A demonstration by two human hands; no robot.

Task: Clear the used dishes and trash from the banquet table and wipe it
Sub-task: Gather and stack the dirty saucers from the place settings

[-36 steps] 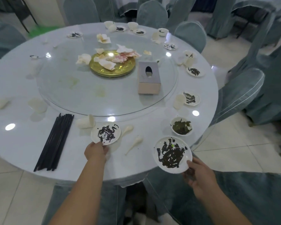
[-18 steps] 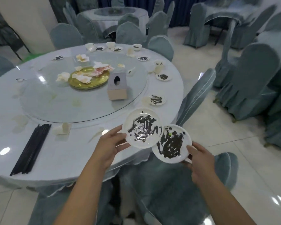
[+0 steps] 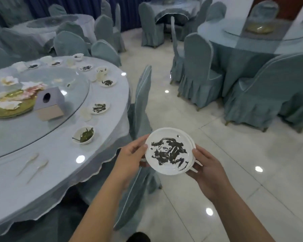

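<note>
My left hand and right hand grip stacked dirty plates by opposite rims, off table edge, above floor. Covered chair between me and banquet table. Bowl of greens, spoons, tissue box on table.

No legible text anywhere.

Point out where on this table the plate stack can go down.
Bare cloth lies at the near edge between the two spoons and the bowl. The glass turntable is bare in front of the tissue box. Crowded: the rim past the bowl, with small plates.
</note>
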